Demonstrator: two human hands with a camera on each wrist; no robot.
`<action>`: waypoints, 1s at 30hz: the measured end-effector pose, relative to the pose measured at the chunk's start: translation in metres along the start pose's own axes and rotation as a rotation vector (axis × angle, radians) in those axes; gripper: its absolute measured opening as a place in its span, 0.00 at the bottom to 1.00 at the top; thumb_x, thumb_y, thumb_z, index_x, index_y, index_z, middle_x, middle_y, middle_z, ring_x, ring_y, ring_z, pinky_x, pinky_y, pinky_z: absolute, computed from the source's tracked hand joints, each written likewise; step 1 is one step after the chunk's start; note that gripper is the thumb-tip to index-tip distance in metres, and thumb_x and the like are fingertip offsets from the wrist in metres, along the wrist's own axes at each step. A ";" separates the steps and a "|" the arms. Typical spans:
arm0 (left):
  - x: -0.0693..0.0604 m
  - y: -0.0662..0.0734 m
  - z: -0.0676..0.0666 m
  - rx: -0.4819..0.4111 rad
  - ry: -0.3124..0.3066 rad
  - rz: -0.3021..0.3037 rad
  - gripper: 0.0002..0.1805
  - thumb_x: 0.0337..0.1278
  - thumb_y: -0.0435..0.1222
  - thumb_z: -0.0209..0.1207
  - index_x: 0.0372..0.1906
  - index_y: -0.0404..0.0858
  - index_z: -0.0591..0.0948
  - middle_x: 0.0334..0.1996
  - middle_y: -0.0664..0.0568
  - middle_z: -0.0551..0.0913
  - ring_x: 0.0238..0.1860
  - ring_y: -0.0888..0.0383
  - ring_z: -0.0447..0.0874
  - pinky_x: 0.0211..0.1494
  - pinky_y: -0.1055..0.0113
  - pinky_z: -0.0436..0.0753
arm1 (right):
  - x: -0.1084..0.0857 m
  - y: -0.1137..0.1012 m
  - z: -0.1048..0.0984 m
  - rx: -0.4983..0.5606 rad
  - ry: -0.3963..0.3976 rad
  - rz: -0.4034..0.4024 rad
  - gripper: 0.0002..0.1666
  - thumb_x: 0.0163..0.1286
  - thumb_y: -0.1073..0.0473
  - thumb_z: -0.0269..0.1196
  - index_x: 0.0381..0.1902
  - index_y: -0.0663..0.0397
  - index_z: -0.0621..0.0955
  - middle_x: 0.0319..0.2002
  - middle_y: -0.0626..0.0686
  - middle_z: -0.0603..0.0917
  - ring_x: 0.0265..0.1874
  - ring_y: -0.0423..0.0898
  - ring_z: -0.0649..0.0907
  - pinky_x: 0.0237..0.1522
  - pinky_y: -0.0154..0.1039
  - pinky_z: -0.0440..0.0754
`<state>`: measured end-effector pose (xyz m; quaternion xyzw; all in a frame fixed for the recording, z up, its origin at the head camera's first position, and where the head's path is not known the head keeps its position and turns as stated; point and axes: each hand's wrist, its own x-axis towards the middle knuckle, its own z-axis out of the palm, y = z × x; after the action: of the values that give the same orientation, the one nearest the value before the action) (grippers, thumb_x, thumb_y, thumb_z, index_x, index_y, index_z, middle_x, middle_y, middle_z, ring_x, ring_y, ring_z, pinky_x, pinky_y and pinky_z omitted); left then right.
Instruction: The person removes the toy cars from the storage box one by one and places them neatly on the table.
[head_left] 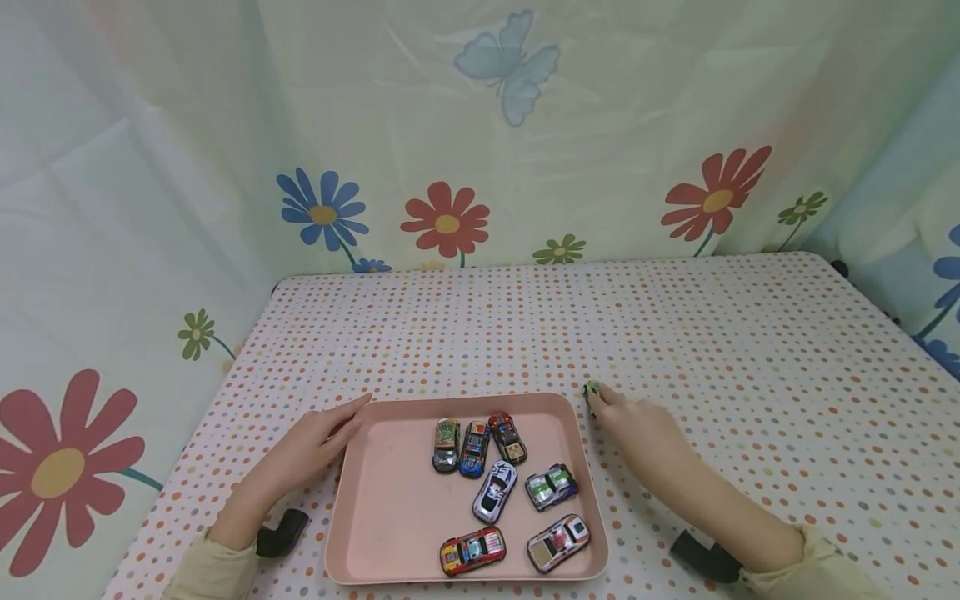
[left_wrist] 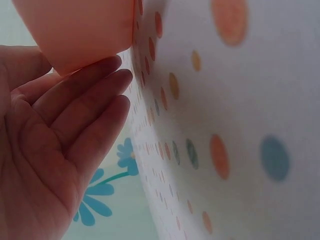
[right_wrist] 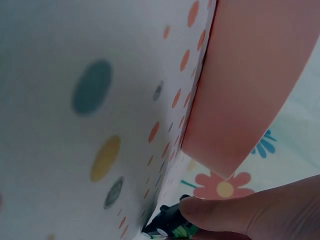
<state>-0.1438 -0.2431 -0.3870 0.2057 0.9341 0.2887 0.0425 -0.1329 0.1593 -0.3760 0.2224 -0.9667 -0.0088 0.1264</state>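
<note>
A pink tray point(head_left: 397, 500) holds several toy cars, among them a white one point(head_left: 495, 492) near its middle and a red and yellow one point(head_left: 472, 550) by its front edge. My left hand point(head_left: 311, 446) touches the tray's left back corner, and in the left wrist view its fingers point(left_wrist: 92, 102) lie fairly straight against the tray wall point(left_wrist: 85, 30). Just outside the tray's right back corner, my right hand point(head_left: 645, 433) pinches a green and black toy car point(head_left: 592, 390). The right wrist view shows this car point(right_wrist: 172, 222) at the tablecloth under the thumb point(right_wrist: 225, 215).
The dotted tablecloth point(head_left: 525, 333) stretches behind the tray and to both sides. A flowered curtain point(head_left: 600, 125) hangs behind the table's back edge. Three cars, one of them a red one point(head_left: 508, 437), sit close together near the tray's back wall.
</note>
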 end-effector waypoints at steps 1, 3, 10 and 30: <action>0.000 0.000 0.000 -0.001 0.000 0.000 0.24 0.72 0.41 0.46 0.66 0.32 0.67 0.59 0.41 0.72 0.58 0.45 0.71 0.57 0.49 0.71 | -0.001 -0.001 0.000 -0.011 -0.005 -0.007 0.26 0.46 0.79 0.69 0.47 0.71 0.79 0.48 0.69 0.77 0.28 0.60 0.83 0.29 0.45 0.83; 0.000 0.000 0.000 -0.002 0.001 -0.001 0.24 0.72 0.41 0.47 0.66 0.32 0.67 0.59 0.41 0.72 0.58 0.46 0.71 0.57 0.49 0.71 | -0.001 -0.004 -0.002 -0.017 -0.007 -0.015 0.26 0.47 0.80 0.69 0.47 0.72 0.79 0.48 0.70 0.77 0.29 0.60 0.83 0.30 0.45 0.83; 0.000 0.002 -0.001 0.001 0.003 -0.009 0.25 0.72 0.42 0.46 0.66 0.32 0.67 0.58 0.41 0.73 0.57 0.47 0.72 0.56 0.50 0.72 | -0.001 -0.011 -0.004 -0.010 -0.073 -0.008 0.25 0.49 0.79 0.68 0.48 0.73 0.78 0.45 0.69 0.77 0.32 0.60 0.83 0.33 0.44 0.83; -0.001 -0.001 0.000 -0.005 0.006 0.012 0.24 0.71 0.40 0.47 0.66 0.31 0.67 0.57 0.39 0.74 0.56 0.45 0.73 0.55 0.49 0.72 | -0.008 -0.018 -0.027 0.235 -0.008 -0.550 0.24 0.51 0.69 0.71 0.49 0.57 0.83 0.49 0.58 0.81 0.44 0.51 0.82 0.39 0.39 0.82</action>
<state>-0.1435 -0.2442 -0.3882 0.2103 0.9322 0.2921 0.0383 -0.1117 0.1472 -0.3528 0.4889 -0.8651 0.0683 0.0888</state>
